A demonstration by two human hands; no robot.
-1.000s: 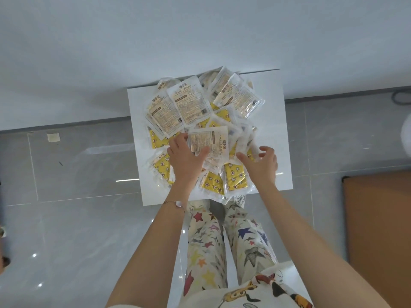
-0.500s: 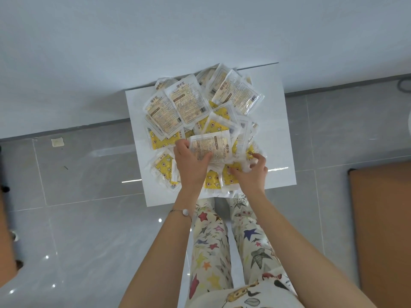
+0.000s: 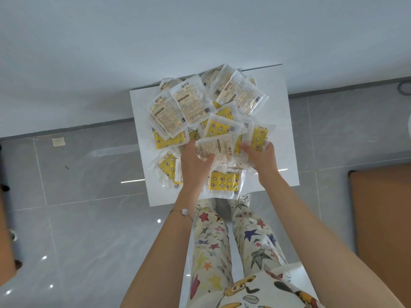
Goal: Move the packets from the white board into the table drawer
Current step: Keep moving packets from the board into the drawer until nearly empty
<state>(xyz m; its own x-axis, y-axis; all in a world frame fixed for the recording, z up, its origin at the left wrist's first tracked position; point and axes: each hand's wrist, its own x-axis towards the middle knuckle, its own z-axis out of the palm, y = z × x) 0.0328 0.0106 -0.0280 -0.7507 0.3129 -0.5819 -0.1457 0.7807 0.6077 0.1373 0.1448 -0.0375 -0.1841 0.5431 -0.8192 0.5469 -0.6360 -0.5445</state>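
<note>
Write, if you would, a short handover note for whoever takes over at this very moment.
Left hand: grips a clear plastic packet with beige printed face at the near side of the pile.
Right hand: fingers curled round the neighbouring yellow star-patterned packets.
Things: the pile of clear packets lies on the flat white board, which sits on the grey tiled floor. The table drawer is not in view.
Done: a bunch is gripped between both hands, over the board.
Left: carry it to the drawer, then return for the rest of the pile.

packets (image 3: pixel 191 103) crowd board (image 3: pixel 287 130), right margin bare
</note>
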